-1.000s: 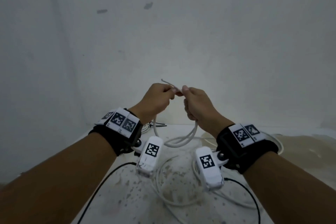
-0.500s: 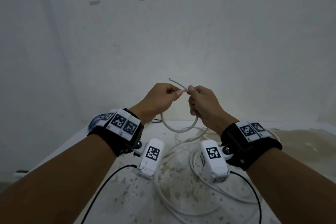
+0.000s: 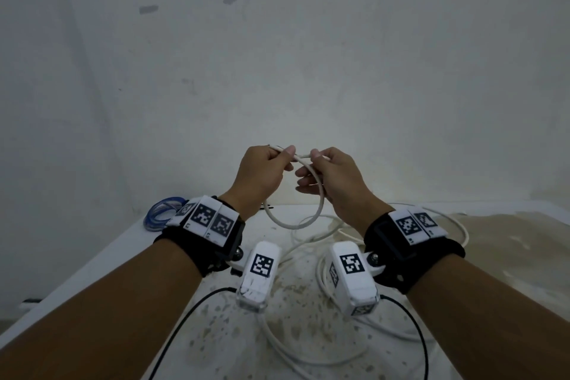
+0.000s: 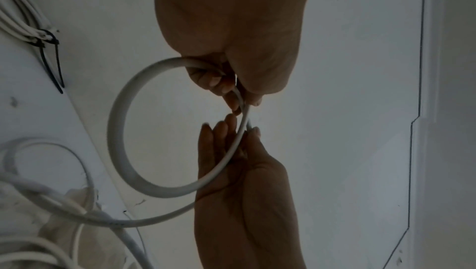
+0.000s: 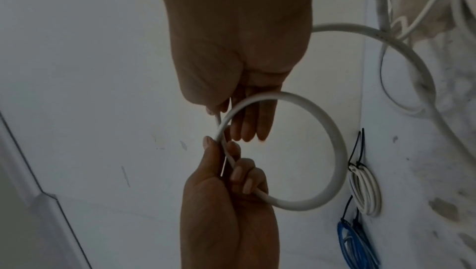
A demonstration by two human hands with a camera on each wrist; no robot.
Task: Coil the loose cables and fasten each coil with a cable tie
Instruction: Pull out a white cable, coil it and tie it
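Observation:
Both hands are raised above the table in front of the wall. My left hand (image 3: 285, 154) grips the white cable (image 3: 290, 226) near its free end, fingers curled round it (image 5: 239, 173). My right hand (image 3: 312, 160) pinches the same cable between thumb and forefinger just to the right, its other fingers (image 5: 247, 123) nearly straight. Between the two grips the cable hangs as one round loop (image 4: 117, 131) below the hands. The rest of the cable trails down to the table (image 3: 311, 358) in loose curves.
A blue coil (image 3: 161, 215) lies at the table's far left corner. Beside it in the right wrist view lies a white coil (image 5: 365, 190) bound with a black cable tie (image 4: 52, 59). The stained white table (image 3: 216, 336) ends at the wall.
The hands have drawn a little apart. The cable between them has grown from a slack hang into one full round loop.

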